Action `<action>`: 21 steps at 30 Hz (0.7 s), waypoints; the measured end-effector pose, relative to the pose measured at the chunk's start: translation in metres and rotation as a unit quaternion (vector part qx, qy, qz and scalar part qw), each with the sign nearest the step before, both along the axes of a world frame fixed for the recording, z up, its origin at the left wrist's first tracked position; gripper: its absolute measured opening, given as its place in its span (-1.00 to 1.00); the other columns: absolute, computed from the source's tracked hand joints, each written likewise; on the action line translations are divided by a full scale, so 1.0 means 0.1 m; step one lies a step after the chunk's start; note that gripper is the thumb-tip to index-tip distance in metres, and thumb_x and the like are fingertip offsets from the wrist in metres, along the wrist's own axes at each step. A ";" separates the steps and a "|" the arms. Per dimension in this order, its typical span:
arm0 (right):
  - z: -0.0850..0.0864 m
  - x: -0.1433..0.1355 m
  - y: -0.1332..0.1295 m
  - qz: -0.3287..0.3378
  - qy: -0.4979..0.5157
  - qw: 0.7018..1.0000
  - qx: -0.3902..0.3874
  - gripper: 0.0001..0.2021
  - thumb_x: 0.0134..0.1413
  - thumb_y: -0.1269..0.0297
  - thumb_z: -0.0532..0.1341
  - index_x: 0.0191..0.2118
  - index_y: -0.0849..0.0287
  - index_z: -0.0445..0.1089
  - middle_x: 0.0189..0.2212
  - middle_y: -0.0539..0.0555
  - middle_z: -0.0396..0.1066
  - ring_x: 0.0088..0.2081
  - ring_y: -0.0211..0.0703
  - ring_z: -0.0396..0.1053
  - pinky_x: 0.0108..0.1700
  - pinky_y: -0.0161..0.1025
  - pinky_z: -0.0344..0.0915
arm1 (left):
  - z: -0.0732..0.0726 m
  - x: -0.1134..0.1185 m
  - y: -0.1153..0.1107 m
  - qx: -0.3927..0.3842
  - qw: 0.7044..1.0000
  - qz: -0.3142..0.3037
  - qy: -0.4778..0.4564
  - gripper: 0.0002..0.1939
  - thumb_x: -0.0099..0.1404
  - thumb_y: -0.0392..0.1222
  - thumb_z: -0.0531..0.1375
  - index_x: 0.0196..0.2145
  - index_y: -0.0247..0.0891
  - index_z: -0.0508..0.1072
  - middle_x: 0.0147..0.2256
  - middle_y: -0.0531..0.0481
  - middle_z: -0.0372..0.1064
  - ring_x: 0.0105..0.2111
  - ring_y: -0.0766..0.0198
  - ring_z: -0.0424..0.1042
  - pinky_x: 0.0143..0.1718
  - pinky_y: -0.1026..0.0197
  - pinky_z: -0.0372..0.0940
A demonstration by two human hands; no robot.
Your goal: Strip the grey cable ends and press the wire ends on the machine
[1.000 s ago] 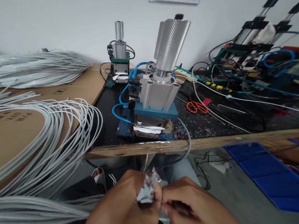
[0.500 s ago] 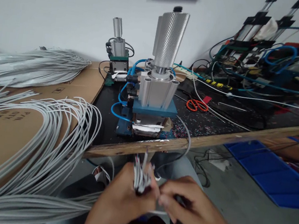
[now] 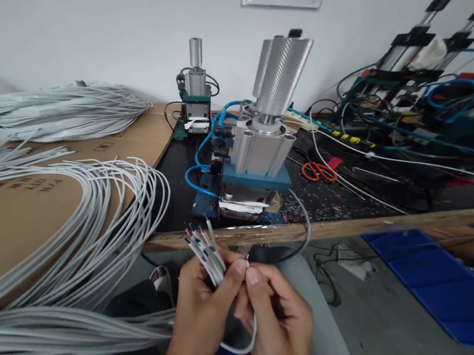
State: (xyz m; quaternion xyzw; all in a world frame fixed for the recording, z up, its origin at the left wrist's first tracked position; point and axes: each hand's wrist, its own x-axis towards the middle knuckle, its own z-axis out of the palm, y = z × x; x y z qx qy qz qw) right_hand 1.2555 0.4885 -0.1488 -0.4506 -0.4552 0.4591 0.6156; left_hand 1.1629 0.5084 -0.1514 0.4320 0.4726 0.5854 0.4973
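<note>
My left hand (image 3: 205, 307) is closed around a bundle of grey cables (image 3: 206, 253), whose ends fan out up and to the left with small coloured wires at the tips. Its thumb and forefinger also pinch a single cable end (image 3: 247, 262) from the left side. My right hand (image 3: 277, 317) is closed on that same cable end, thumb against forefinger, and the two thumb tips almost meet. From there the cable (image 3: 252, 334) loops down under my hands. Just beyond stands a pneumatic press (image 3: 258, 151) on a blue base at the bench edge.
Curved grey cables (image 3: 86, 198) lie on cardboard (image 3: 39, 221) at left, with a wrapped bundle (image 3: 71, 109) behind. Orange-handled scissors (image 3: 318, 172) and wire scraps lie on the black bench top. A smaller press (image 3: 196, 90) stands behind; a blue panel (image 3: 428, 278) is at lower right.
My hands have come together at one cable end, the right hand turning more upright. The held bundle now leans left with its ends spread. The whole view has shifted slightly.
</note>
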 end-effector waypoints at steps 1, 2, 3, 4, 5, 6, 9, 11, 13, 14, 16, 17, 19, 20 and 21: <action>0.01 0.01 0.00 0.001 -0.008 1.000 0.006 -0.68 0.33 0.11 0.20 -0.42 0.17 0.45 -0.67 -0.08 0.31 -0.64 -0.37 0.15 -0.60 -0.44 0.03 | 0.00 0.00 0.00 0.000 1.000 0.004 -0.005 -0.78 0.28 -0.05 0.31 -0.38 -0.26 0.49 -0.64 0.17 0.25 -0.63 0.40 0.20 -0.51 0.32 0.20; 0.01 0.02 0.00 0.000 -0.017 1.000 0.013 -0.68 0.33 0.13 0.20 -0.43 0.16 0.44 -0.66 -0.07 0.31 -0.64 -0.36 0.16 -0.60 -0.44 0.05 | 0.00 0.00 -0.01 -0.001 1.000 0.008 -0.006 -0.79 0.28 -0.06 0.32 -0.38 -0.26 0.49 -0.62 0.17 0.26 -0.62 0.39 0.22 -0.50 0.32 0.21; 0.02 0.02 0.00 0.001 -0.027 0.999 0.020 -0.68 0.33 0.14 0.20 -0.44 0.16 0.44 -0.66 -0.07 0.32 -0.63 -0.35 0.18 -0.59 -0.44 0.07 | 0.00 0.00 -0.01 -0.002 1.000 0.011 -0.005 -0.79 0.27 -0.07 0.32 -0.38 -0.26 0.50 -0.62 0.16 0.27 -0.61 0.39 0.23 -0.50 0.33 0.21; 0.02 0.03 0.00 0.001 -0.035 0.999 0.026 -0.68 0.34 0.15 0.20 -0.45 0.16 0.43 -0.66 -0.07 0.32 -0.63 -0.35 0.18 -0.59 -0.44 0.08 | 0.00 0.00 -0.01 -0.003 1.000 0.008 -0.004 -0.80 0.27 -0.07 0.32 -0.38 -0.26 0.50 -0.62 0.16 0.27 -0.61 0.39 0.23 -0.51 0.33 0.20; 0.03 0.04 0.00 0.001 -0.040 0.999 0.030 -0.68 0.34 0.16 0.19 -0.45 0.16 0.42 -0.66 -0.08 0.31 -0.63 -0.35 0.18 -0.58 -0.44 0.09 | 0.00 0.00 -0.01 -0.004 1.000 0.003 -0.004 -0.80 0.27 -0.07 0.32 -0.38 -0.25 0.50 -0.63 0.17 0.26 -0.62 0.40 0.21 -0.51 0.33 0.19; 0.03 0.04 0.00 0.002 -0.043 0.999 0.032 -0.67 0.34 0.16 0.19 -0.46 0.15 0.41 -0.66 -0.08 0.31 -0.62 -0.35 0.18 -0.58 -0.44 0.08 | 0.00 0.00 -0.01 -0.005 1.000 -0.003 -0.004 -0.80 0.28 -0.06 0.31 -0.38 -0.25 0.50 -0.64 0.18 0.24 -0.63 0.40 0.19 -0.52 0.33 0.18; 0.02 0.05 -0.01 0.000 -0.047 0.998 0.038 -0.68 0.35 0.17 0.19 -0.45 0.15 0.42 -0.66 -0.09 0.30 -0.63 -0.36 0.17 -0.59 -0.45 0.07 | 0.00 0.00 0.00 -0.009 1.000 -0.007 -0.007 -0.77 0.29 -0.04 0.30 -0.38 -0.25 0.49 -0.67 0.19 0.21 -0.65 0.41 0.16 -0.55 0.33 0.14; 0.02 0.05 0.00 -0.002 -0.049 0.998 0.037 -0.69 0.35 0.18 0.18 -0.44 0.15 0.43 -0.65 -0.09 0.30 -0.62 -0.36 0.17 -0.59 -0.44 0.07 | 0.01 0.01 0.00 -0.009 1.000 0.001 -0.004 -0.75 0.28 -0.01 0.31 -0.39 -0.25 0.50 -0.67 0.19 0.21 -0.64 0.40 0.15 -0.56 0.33 0.14; 0.01 0.04 0.01 -0.002 -0.049 0.998 0.032 -0.68 0.35 0.17 0.18 -0.45 0.15 0.42 -0.65 -0.09 0.30 -0.62 -0.36 0.17 -0.59 -0.44 0.07 | 0.00 0.02 0.00 -0.010 1.000 0.009 -0.003 -0.73 0.28 0.01 0.31 -0.39 -0.25 0.50 -0.67 0.18 0.20 -0.64 0.40 0.14 -0.56 0.34 0.12; 0.01 0.04 0.01 0.000 -0.047 0.998 0.029 -0.67 0.35 0.16 0.18 -0.45 0.15 0.42 -0.65 -0.09 0.30 -0.62 -0.36 0.17 -0.59 -0.44 0.07 | 0.00 0.03 -0.01 -0.011 1.000 0.011 -0.003 -0.73 0.28 0.02 0.31 -0.39 -0.25 0.50 -0.67 0.18 0.21 -0.64 0.40 0.14 -0.56 0.34 0.13; 0.00 0.04 0.01 0.003 -0.042 0.999 0.026 -0.67 0.35 0.15 0.18 -0.45 0.16 0.42 -0.65 -0.09 0.30 -0.62 -0.36 0.16 -0.59 -0.44 0.06 | -0.01 0.04 -0.01 -0.012 1.000 0.012 -0.008 -0.73 0.29 0.02 0.31 -0.39 -0.25 0.50 -0.68 0.19 0.19 -0.65 0.41 0.13 -0.55 0.34 0.14; 0.00 0.04 0.01 0.003 -0.040 0.999 0.025 -0.67 0.35 0.14 0.18 -0.45 0.15 0.43 -0.65 -0.09 0.30 -0.62 -0.36 0.17 -0.59 -0.44 0.06 | -0.01 0.04 -0.02 -0.010 1.000 0.011 -0.011 -0.73 0.29 0.01 0.31 -0.39 -0.25 0.50 -0.68 0.19 0.19 -0.65 0.41 0.14 -0.54 0.34 0.15; 0.00 0.05 0.02 0.000 -0.040 0.999 0.023 -0.69 0.34 0.14 0.19 -0.43 0.15 0.45 -0.65 -0.08 0.31 -0.62 -0.36 0.18 -0.59 -0.44 0.06 | -0.01 0.04 -0.02 -0.003 1.000 0.009 -0.007 -0.74 0.31 0.00 0.30 -0.40 -0.25 0.51 -0.66 0.18 0.22 -0.63 0.41 0.17 -0.52 0.35 0.18; 0.00 0.05 0.02 -0.002 -0.041 0.999 0.022 -0.69 0.34 0.14 0.20 -0.42 0.15 0.45 -0.65 -0.08 0.31 -0.62 -0.36 0.18 -0.59 -0.44 0.06 | 0.00 0.03 -0.01 0.001 1.000 0.005 -0.004 -0.74 0.31 -0.01 0.29 -0.40 -0.26 0.51 -0.65 0.16 0.23 -0.61 0.41 0.20 -0.51 0.36 0.19; 0.00 0.05 0.02 -0.002 -0.041 0.999 0.021 -0.69 0.33 0.13 0.20 -0.42 0.16 0.46 -0.65 -0.07 0.32 -0.62 -0.35 0.20 -0.59 -0.44 0.07 | 0.00 0.03 -0.01 0.002 1.000 -0.002 -0.001 -0.73 0.31 -0.01 0.29 -0.41 -0.26 0.51 -0.63 0.15 0.25 -0.60 0.41 0.22 -0.50 0.36 0.19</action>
